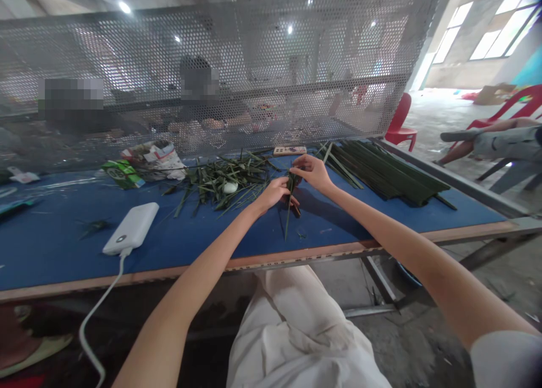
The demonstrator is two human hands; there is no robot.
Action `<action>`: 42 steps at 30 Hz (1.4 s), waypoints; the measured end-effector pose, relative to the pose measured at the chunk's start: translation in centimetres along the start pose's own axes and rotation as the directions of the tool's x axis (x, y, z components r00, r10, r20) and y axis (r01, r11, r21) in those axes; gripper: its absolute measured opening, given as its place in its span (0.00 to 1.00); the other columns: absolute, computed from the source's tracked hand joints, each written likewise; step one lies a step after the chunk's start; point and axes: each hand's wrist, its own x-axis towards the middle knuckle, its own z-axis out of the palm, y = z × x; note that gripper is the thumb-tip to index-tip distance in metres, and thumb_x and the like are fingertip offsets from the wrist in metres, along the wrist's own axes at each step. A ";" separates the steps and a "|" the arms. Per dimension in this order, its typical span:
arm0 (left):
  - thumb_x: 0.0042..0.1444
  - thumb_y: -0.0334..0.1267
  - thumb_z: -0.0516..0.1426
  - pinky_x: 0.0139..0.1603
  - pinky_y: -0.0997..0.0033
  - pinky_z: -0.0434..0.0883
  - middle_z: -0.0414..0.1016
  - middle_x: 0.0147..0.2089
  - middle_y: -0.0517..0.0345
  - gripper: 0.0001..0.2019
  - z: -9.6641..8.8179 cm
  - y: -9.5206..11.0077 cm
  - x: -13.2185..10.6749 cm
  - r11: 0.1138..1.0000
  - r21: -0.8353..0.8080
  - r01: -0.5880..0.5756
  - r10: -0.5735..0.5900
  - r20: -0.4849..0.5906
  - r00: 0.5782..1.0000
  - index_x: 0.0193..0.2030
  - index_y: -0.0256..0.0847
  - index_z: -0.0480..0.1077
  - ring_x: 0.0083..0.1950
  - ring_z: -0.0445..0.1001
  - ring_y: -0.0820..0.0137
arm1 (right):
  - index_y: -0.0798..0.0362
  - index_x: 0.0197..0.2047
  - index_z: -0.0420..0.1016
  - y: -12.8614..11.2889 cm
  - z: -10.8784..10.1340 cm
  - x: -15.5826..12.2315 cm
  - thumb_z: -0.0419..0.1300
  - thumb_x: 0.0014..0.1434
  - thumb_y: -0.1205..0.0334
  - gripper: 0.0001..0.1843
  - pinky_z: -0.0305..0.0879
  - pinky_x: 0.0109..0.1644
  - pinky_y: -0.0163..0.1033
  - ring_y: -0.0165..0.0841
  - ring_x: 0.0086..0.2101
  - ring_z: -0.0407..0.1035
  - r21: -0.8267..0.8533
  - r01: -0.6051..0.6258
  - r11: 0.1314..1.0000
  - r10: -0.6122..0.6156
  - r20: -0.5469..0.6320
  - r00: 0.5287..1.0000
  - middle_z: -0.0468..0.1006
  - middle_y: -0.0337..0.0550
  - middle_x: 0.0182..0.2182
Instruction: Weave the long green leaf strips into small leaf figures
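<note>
Both my hands meet over the blue table top [63, 252], holding a small bunch of narrow green leaf strips [291, 196]. My left hand [273, 193] grips the bunch from below, and my right hand [311, 170] pinches its top with the fingertips. Strips hang down past my fingers, and part of the bunch is hidden by them. Left of my hands lies a loose pile of cut green leaves [224, 182] with a small white round object [230, 187] in it. To the right lies a neat stack of long dark green strips [381, 170].
A white power bank [131, 228] with its cable lies at the near left. Papers [154, 161] and a green carton [122, 173] lie farther back. A perforated metal screen [212, 66] stands behind the table, with people beyond it. A seated person's legs [499, 142] and red chairs [400, 122] are at right.
</note>
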 end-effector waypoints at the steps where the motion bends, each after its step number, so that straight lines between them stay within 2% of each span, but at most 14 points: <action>1: 0.48 0.22 0.52 0.30 0.69 0.73 0.77 0.30 0.55 0.18 0.0 0.1 -0.1 1.000 -0.011 0.004 -0.004 -0.004 1.000 0.46 0.35 0.72 0.26 0.78 0.66 | 0.53 0.35 0.72 -0.2 0.0 -0.1 0.68 0.47 0.54 0.15 0.69 0.30 0.34 0.31 0.31 0.71 -0.010 0.019 1.000 -0.019 -0.010 1.000 0.77 0.43 0.32; 7: 0.55 0.31 0.56 0.29 0.71 0.73 0.76 0.26 0.56 0.06 -0.1 0.0 0.0 0.999 -0.027 0.018 -0.019 -0.019 1.000 0.38 0.35 0.72 0.25 0.77 0.67 | 0.52 0.36 0.71 -0.8 0.3 -0.5 0.66 0.49 0.53 0.15 0.70 0.31 0.36 0.31 0.31 0.71 -0.031 -0.007 0.999 0.007 -0.006 1.000 0.76 0.43 0.33; 11: 0.54 0.27 0.54 0.30 0.71 0.73 0.77 0.27 0.57 0.07 -0.2 -0.2 0.1 1.000 0.005 -0.007 0.007 -0.048 0.999 0.38 0.34 0.72 0.25 0.78 0.68 | 0.52 0.35 0.72 -0.9 0.4 -0.6 0.66 0.49 0.53 0.14 0.70 0.32 0.36 0.31 0.31 0.70 -0.022 0.006 1.000 -0.006 -0.010 1.000 0.76 0.43 0.33; 15: 0.54 0.26 0.54 0.31 0.70 0.73 0.78 0.28 0.55 0.07 -0.3 -0.2 0.1 1.000 0.014 -0.008 0.009 -0.063 0.998 0.36 0.33 0.73 0.25 0.78 0.68 | 0.52 0.34 0.72 -1.2 0.5 -0.8 0.66 0.49 0.51 0.15 0.69 0.30 0.36 0.29 0.27 0.68 -0.010 0.006 1.000 -0.006 -0.011 1.000 0.76 0.42 0.32; 19: 0.54 0.25 0.54 0.28 0.72 0.71 0.79 0.28 0.53 0.07 -0.5 -0.1 0.2 1.000 0.024 -0.016 0.019 -0.117 0.993 0.35 0.33 0.74 0.23 0.76 0.69 | 0.52 0.34 0.71 -1.4 0.3 -0.6 0.63 0.53 0.45 0.18 0.65 0.27 0.34 0.28 0.25 0.67 -0.034 -0.023 0.999 0.020 -0.103 0.994 0.76 0.42 0.32; 21: 0.53 0.25 0.54 0.28 0.72 0.71 0.78 0.27 0.53 0.07 -0.6 -0.1 0.2 0.999 0.030 -0.025 0.030 -0.168 0.985 0.33 0.33 0.74 0.23 0.75 0.70 | 0.52 0.32 0.70 -1.2 0.2 -0.5 0.61 0.54 0.42 0.20 0.62 0.26 0.34 0.26 0.23 0.65 -0.055 -0.039 0.998 0.030 -0.155 0.987 0.74 0.41 0.28; 23: 0.53 0.25 0.54 0.28 0.72 0.71 0.78 0.27 0.53 0.08 -0.7 -0.1 0.3 0.998 0.035 -0.044 0.051 -0.228 0.972 0.32 0.33 0.75 0.23 0.74 0.70 | 0.53 0.28 0.70 -0.8 0.1 -0.5 0.60 0.55 0.40 0.23 0.58 0.24 0.34 0.25 0.20 0.61 -0.096 -0.089 0.991 0.078 -0.113 0.991 0.69 0.38 0.22; 25: 0.53 0.25 0.54 0.28 0.72 0.70 0.79 0.28 0.52 0.09 -1.0 -0.2 0.5 0.997 0.045 -0.065 0.075 -0.270 0.960 0.34 0.33 0.76 0.23 0.73 0.71 | 0.54 0.26 0.71 -0.5 0.2 -0.6 0.59 0.54 0.37 0.26 0.56 0.24 0.34 0.25 0.19 0.58 -0.112 -0.168 0.979 0.169 0.003 0.986 0.63 0.35 0.17; 28: 0.53 0.25 0.53 0.28 0.72 0.70 0.80 0.31 0.51 0.11 -1.3 -0.5 0.7 0.994 0.066 -0.082 0.096 -0.265 0.960 0.38 0.33 0.77 0.23 0.72 0.72 | 0.55 0.28 0.73 -0.2 0.6 -0.9 0.60 0.53 0.36 0.27 0.54 0.24 0.33 0.24 0.20 0.58 -0.024 -0.245 0.969 0.246 0.125 0.961 0.62 0.34 0.18; 31: 0.53 0.25 0.54 0.29 0.72 0.70 0.78 0.28 0.53 0.09 -1.5 -0.9 1.0 0.992 0.086 -0.093 0.110 -0.222 0.969 0.36 0.33 0.76 0.24 0.73 0.71 | 0.55 0.28 0.72 -0.1 0.8 -0.9 0.64 0.48 0.39 0.24 0.53 0.25 0.33 0.24 0.21 0.57 0.058 -0.257 0.965 0.246 0.144 0.958 0.62 0.33 0.19; 35: 0.52 0.24 0.55 0.30 0.73 0.69 0.76 0.25 0.55 0.08 -1.6 -1.3 1.3 0.987 0.100 -0.124 0.142 -0.196 0.970 0.34 0.33 0.76 0.24 0.73 0.71 | 0.55 0.27 0.73 0.0 0.5 -0.7 0.67 0.46 0.44 0.21 0.51 0.25 0.34 0.24 0.21 0.57 0.061 -0.281 0.958 0.267 0.167 0.949 0.63 0.33 0.18; 42: 0.53 0.24 0.56 0.27 0.75 0.65 0.76 0.27 0.56 0.09 -1.6 -1.5 1.4 0.986 0.102 -0.133 0.151 -0.197 0.969 0.39 0.34 0.73 0.24 0.73 0.72 | 0.54 0.24 0.70 -0.7 0.6 -0.9 0.69 0.45 0.51 0.17 0.51 0.26 0.34 0.23 0.22 0.57 0.143 -0.351 0.925 0.323 0.188 0.928 0.63 0.32 0.18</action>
